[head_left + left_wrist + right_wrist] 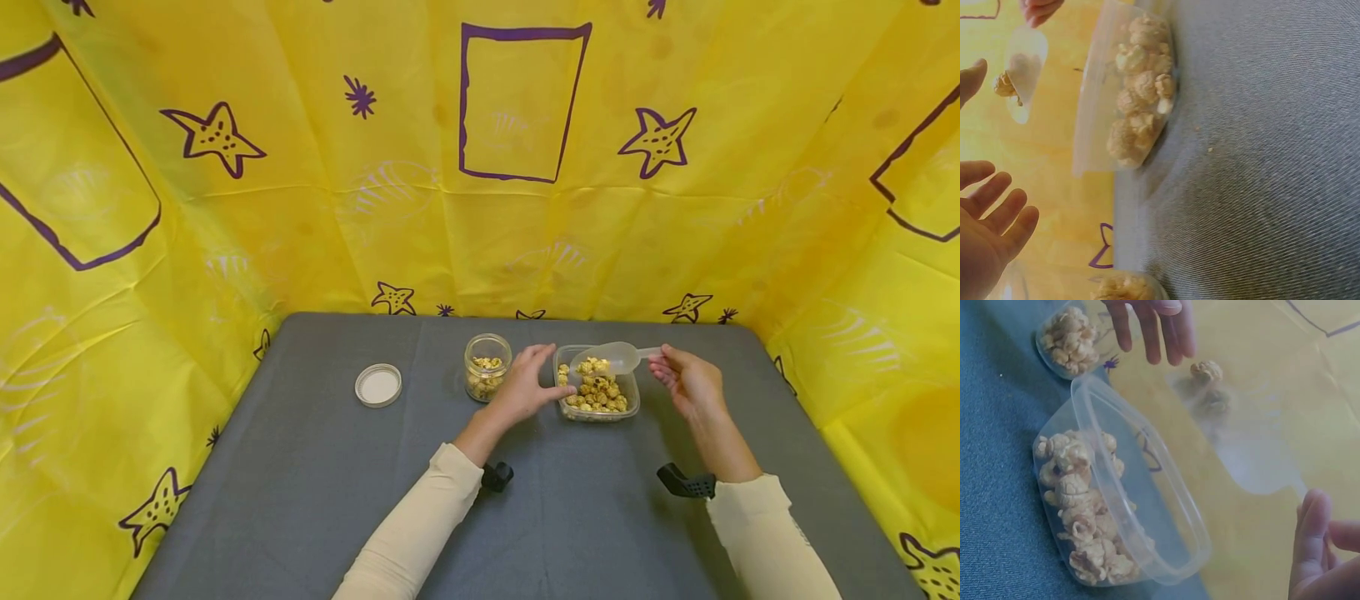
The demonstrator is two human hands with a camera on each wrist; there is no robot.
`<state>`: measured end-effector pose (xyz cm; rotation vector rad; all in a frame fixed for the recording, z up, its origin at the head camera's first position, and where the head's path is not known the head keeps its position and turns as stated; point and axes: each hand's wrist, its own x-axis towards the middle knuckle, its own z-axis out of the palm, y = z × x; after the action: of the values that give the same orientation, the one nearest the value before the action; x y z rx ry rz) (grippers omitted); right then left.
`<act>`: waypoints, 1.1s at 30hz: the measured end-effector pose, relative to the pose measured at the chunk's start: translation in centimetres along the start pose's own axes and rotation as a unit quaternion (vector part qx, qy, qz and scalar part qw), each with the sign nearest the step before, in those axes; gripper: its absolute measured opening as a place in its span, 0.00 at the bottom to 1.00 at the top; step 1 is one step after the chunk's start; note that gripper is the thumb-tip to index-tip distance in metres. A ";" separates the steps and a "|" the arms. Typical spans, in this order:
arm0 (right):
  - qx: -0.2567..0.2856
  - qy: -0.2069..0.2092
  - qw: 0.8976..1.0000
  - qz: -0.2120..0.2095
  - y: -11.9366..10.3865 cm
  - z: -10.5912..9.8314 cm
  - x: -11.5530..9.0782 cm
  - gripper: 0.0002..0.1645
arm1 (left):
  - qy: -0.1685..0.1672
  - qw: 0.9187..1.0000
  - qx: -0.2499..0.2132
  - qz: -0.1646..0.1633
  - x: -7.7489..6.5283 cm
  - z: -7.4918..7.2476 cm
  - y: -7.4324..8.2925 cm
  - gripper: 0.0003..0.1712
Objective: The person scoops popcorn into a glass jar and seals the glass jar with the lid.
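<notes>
My right hand (693, 385) pinches the handle of a translucent plastic scoop (621, 358). The scoop is raised over a clear plastic container (636, 405) of caramel popcorn (597, 403). In the right wrist view, a few popcorn pieces (1207, 372) lie at the scoop's front end. Fingers spread, my left hand (522, 390) hovers between the container and a glass jar (488, 341), holding nothing. Its fingertips come close to the container's left rim in the head view. The open jar has popcorn inside, with part of its right side behind the left hand.
A round lid (378, 387) with a white inside lies left of the jar on the grey cloth-covered table (315, 483). Yellow patterned cloth (420, 225) walls in the back and both sides. Small crumbs (1210, 149) dot the table near the container.
</notes>
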<state>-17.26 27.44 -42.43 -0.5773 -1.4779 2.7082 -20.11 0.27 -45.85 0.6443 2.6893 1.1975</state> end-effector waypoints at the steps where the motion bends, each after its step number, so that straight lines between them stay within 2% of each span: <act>1: -0.003 0.001 1.000 -0.002 -0.1 0.1 0.0 0.18 | 0.001 1.000 0.000 0.002 0.0 -0.1 0.1 0.48; 8: 0.003 0.013 1.000 -0.004 -0.3 0.8 -0.1 0.17 | 0.011 1.000 -0.009 0.014 -0.2 -1.0 0.5 0.49; 21: 0.022 0.012 1.000 -0.015 -0.4 2.1 0.2 0.15 | 0.026 0.999 -0.012 0.022 -0.5 -2.9 1.4 0.49; 33: 0.020 0.016 0.999 -0.021 -0.4 3.6 0.6 0.15 | 0.054 0.998 -0.006 0.031 -0.6 -4.1 0.5 0.50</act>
<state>-19.00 24.81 -40.52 -0.5796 -1.4098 2.6771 -20.57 -2.43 -42.73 0.6870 2.7663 1.2979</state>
